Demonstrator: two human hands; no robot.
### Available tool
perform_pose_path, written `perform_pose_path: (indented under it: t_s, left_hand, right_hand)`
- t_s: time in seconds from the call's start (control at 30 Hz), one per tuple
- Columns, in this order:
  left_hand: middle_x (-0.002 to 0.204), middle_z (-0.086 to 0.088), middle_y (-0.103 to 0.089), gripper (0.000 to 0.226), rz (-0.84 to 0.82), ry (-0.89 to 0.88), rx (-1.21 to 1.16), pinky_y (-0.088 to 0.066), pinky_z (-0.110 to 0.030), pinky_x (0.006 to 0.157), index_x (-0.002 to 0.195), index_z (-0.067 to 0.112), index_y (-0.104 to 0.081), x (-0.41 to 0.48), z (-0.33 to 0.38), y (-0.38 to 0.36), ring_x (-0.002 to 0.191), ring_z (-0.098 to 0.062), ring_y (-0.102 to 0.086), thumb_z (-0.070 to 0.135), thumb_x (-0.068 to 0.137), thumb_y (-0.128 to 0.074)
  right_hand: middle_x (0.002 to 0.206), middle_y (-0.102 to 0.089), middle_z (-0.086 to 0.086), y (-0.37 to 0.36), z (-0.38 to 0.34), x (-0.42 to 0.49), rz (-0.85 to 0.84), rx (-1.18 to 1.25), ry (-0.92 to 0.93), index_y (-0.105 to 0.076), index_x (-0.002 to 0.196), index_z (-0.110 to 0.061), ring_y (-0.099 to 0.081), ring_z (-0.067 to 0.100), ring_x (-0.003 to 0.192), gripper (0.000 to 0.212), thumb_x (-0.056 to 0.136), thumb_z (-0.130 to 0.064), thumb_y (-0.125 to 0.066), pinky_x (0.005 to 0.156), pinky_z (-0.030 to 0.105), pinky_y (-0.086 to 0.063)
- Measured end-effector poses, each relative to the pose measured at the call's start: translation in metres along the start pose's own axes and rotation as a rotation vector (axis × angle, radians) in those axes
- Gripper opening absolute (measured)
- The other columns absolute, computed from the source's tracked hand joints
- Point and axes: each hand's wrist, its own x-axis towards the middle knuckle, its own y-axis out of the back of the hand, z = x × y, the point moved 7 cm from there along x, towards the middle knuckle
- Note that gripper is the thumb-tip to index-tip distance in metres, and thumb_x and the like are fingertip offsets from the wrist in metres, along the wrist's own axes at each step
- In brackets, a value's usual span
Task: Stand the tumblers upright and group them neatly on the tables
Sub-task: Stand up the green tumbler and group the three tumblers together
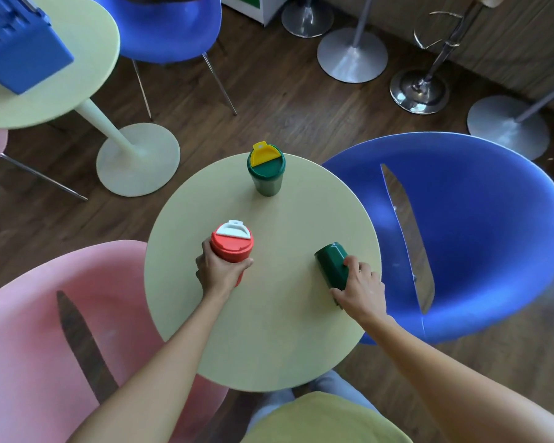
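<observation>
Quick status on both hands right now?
left hand: gripping the upright red tumbler.
right hand: gripping the dark green tumbler lying on its side.

**Bright, even light; fisheye warp at the edges**

Soft diffuse light with no hard shadows on the tabletop, just faint shading. Hot specular spots on the chrome base top right. Centre is sharp. The wide-angle lens bends things toward the borders: the blue chair looks stretched and its right rim is smeared. The blue crate top left is blurred. Bottom edge is soft.
</observation>
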Motion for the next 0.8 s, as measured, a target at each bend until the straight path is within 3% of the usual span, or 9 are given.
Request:
perform_pose_path:
  t_s: [0.17,0.37,0.5,0.67,0.8]
  left_hand:
    - [0.127,-0.009,-0.058,0.091,0.058,-0.032,-0.164,-0.041,-0.027,0.086,0.134,0.019,-0.042,-0.009,-0.007,0.0,0.121,-0.03,-0.052,0.016,0.058,-0.093]
    - [0.125,-0.001,-0.063,0.088,0.087,-0.032,-0.232,-0.05,-0.033,0.091,0.13,0.025,-0.043,-0.027,-0.024,-0.001,0.112,-0.025,-0.062,0.015,0.057,-0.092]
    - [0.129,0.006,-0.054,0.097,0.104,-0.06,-0.263,-0.044,-0.025,0.09,0.136,0.022,-0.038,-0.039,-0.02,0.003,0.114,-0.017,-0.057,0.013,0.057,-0.092]
    - [0.146,-0.002,-0.04,0.109,0.085,-0.214,-0.13,-0.036,-0.022,0.099,0.147,0.019,-0.029,-0.052,-0.008,0.008,0.132,-0.017,-0.041,0.014,0.059,-0.092]
    - [0.156,-0.008,-0.023,0.117,-0.019,-0.354,0.119,-0.029,-0.03,0.112,0.153,0.028,-0.022,-0.051,-0.002,0.012,0.143,-0.021,-0.025,0.024,0.06,-0.092]
  right_hand:
    - [0.121,-0.051,0.006,-0.001,0.0,0.0,0.007,0.002,0.008,-0.037,0.127,-0.023,-0.05,0.031,0.101,0.058,0.078,-0.032,-0.065,0.086,0.038,-0.041]
    - [0.12,-0.052,0.006,0.0,0.0,-0.001,0.02,0.004,0.018,-0.037,0.127,-0.023,-0.05,0.032,0.101,0.058,0.078,-0.033,-0.067,0.087,0.039,-0.041]
    - [0.12,-0.051,0.008,0.0,-0.001,-0.001,0.012,0.003,0.018,-0.037,0.128,-0.023,-0.05,0.033,0.102,0.059,0.079,-0.034,-0.068,0.087,0.041,-0.043]
    - [0.12,-0.051,0.01,0.0,-0.001,-0.002,0.004,0.008,0.018,-0.038,0.126,-0.022,-0.049,0.034,0.102,0.06,0.076,-0.031,-0.069,0.086,0.041,-0.043]
    - [0.121,-0.052,0.01,0.0,-0.001,-0.001,-0.008,0.009,0.018,-0.037,0.126,-0.022,-0.049,0.034,0.103,0.059,0.077,-0.032,-0.07,0.086,0.042,-0.044]
